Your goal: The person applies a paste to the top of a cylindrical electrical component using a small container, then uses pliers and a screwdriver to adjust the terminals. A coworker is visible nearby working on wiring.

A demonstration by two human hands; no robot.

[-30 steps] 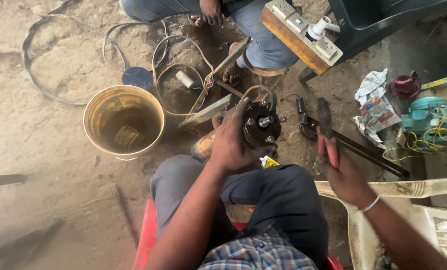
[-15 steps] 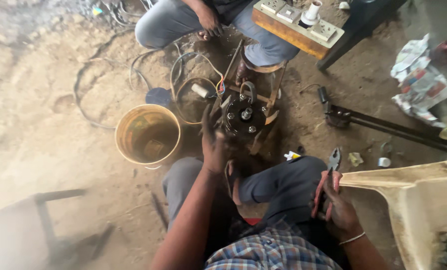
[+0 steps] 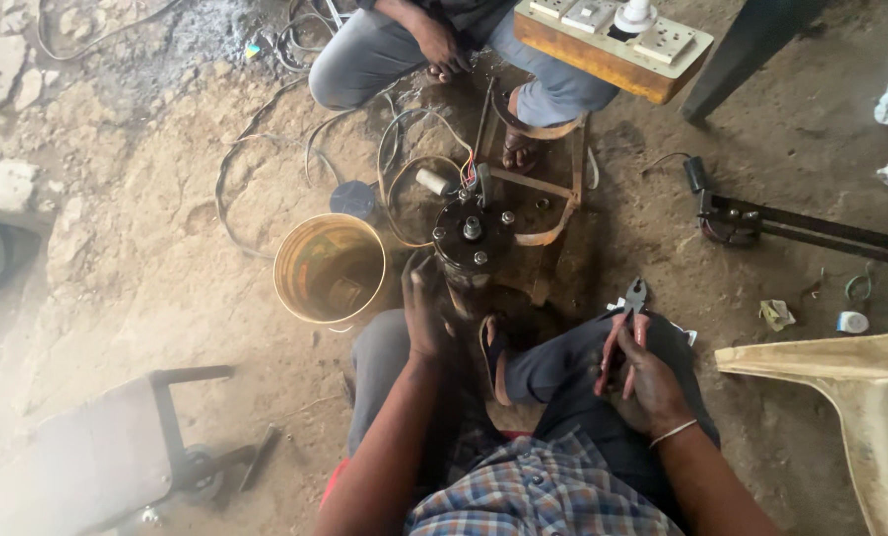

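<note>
A dark round motor (image 3: pixel 472 241) with bolts on top stands on the dirt ground in front of my knees, coloured wires leading from its top. My left hand (image 3: pixel 426 310) rests against the motor's left side, fingers spread along it. My right hand (image 3: pixel 644 375) lies on my right knee and grips red-handled pliers (image 3: pixel 626 320), jaws pointing away from me. A curved rusty metal bracket (image 3: pixel 548 194) lies just right of the motor.
A yellow bucket (image 3: pixel 329 268) stands left of the motor. Another person sits opposite, hand (image 3: pixel 446 50) on knee. A wooden switchboard (image 3: pixel 611 40) is at top right, a long black tool (image 3: pixel 801 230) right, a cream plastic chair (image 3: pixel 851 397) lower right, loose cables (image 3: pixel 265 159) behind the bucket.
My view has drifted left, so the motor and bucket sit nearer the middle. My right hand with the pliers has settled on my knee. My left hand has slid down the motor's side.
</note>
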